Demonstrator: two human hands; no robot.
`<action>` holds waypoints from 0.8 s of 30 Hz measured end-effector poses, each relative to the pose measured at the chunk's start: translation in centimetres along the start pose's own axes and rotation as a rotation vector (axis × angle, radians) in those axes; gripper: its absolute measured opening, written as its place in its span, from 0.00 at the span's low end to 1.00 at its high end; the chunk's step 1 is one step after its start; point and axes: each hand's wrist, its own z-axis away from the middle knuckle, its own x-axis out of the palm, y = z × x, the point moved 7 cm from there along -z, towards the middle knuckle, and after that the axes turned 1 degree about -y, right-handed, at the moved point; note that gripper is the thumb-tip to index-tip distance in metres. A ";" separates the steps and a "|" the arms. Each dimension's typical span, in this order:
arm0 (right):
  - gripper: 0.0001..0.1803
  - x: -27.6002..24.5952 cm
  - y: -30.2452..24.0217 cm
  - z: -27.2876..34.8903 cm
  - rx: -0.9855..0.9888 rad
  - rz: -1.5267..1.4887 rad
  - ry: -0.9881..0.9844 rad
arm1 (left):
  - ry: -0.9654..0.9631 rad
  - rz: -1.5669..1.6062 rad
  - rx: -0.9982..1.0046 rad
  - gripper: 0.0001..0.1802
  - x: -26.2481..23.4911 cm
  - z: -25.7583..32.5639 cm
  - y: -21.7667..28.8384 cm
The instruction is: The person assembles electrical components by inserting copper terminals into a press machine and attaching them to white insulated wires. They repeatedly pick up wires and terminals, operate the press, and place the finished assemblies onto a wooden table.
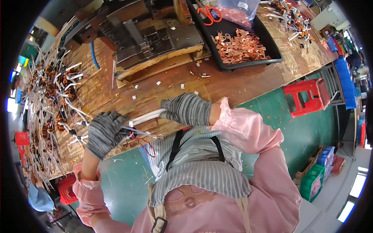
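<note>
Both my hands wear grey knit gloves at the near edge of a worn wooden bench [233, 83]. My left hand [104, 133] grips a bundle of thin white, blue and red wires [140, 136] that hangs over the bench edge. My right hand [187, 109] is closed around the white sleeved end of the same bundle [147, 116]. The white sleeving runs between the two hands.
A pile of copper coils with white leads [54, 97] covers the bench's left side. A metal press die [151, 37] sits at the back. A black tray [248, 58] holds copper terminals, red-handled scissors [209, 13] and a plastic bag. Red stools [309, 97] stand on the green floor.
</note>
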 end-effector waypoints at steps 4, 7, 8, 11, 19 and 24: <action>0.18 -0.1 -0.9 1.0 -0.034 0.121 0.073 | -0.006 -0.024 0.012 0.19 -0.1 0.0 0.0; 0.16 -0.8 -2.2 2.0 -0.134 0.206 0.228 | -0.048 -0.062 -0.010 0.18 0.0 -0.1 -0.1; 0.16 -0.8 -2.4 2.3 -0.152 0.221 0.256 | -0.070 -0.072 -0.013 0.19 0.1 -0.1 -0.1; 0.17 -0.7 -2.1 3.0 -0.090 -0.218 0.375 | -0.094 -0.094 -0.011 0.19 0.2 -0.2 -0.1; 0.12 -2.6 0.5 5.3 0.039 -0.443 0.399 | -0.030 -0.059 0.014 0.23 -0.1 -1.1 0.5; 0.16 -12.6 9.3 11.4 0.140 0.797 0.817 | -0.007 -0.088 -0.076 0.21 0.1 -0.5 -0.9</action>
